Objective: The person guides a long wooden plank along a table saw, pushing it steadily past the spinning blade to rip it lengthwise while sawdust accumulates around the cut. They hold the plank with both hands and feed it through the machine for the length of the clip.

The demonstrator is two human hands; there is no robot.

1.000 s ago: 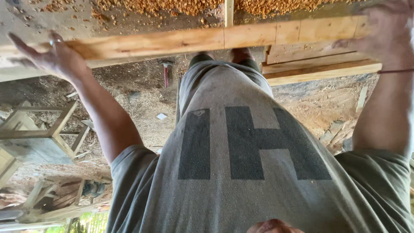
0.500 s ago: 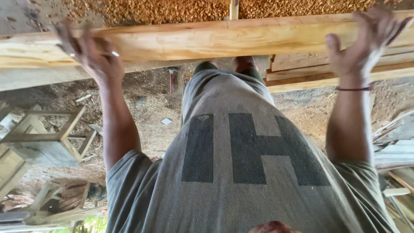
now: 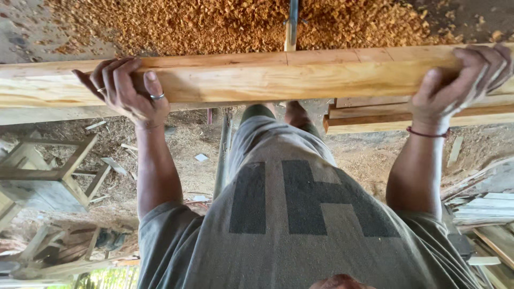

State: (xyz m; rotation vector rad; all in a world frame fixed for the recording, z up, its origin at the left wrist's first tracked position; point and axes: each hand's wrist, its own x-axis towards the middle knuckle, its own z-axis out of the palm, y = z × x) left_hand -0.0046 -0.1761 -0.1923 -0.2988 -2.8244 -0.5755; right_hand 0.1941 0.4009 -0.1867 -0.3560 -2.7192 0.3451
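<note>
Timber beam (image 3: 257, 77), long, pale and squared, runs across the whole upper part of the head view, level and side to side, and both of the person's hands grip it. On the picture's left, the left hand (image 3: 126, 91) is wrapped over the beam's near edge, fingers (image 3: 110, 75) curled across its upper face and the thumb pressed against the side face; rings show on two fingers. On the picture's right, the right hand (image 3: 463, 80) clenches the beam the same way, fingers hooked over the top and the thumb on the near face, with a thin red band (image 3: 426, 132) round the wrist. Both arms reach straight out from the grey shirt (image 3: 300, 225), which bears large dark block shapes on its front. Behind the beam lies a broad heap of orange-brown sawdust (image 3: 225, 24), and a narrow wooden strip (image 3: 290, 27) stands on end across it, meeting the beam's far edge. Just below the beam on the right, a stack of planks (image 3: 385, 115) lies flat. Lower down, the dirt floor (image 3: 176, 144) is strewn with wood offcuts, a wooden stool frame (image 3: 48, 171) stands at the left, and more boards (image 3: 487, 208) are piled at the right edge.
</note>
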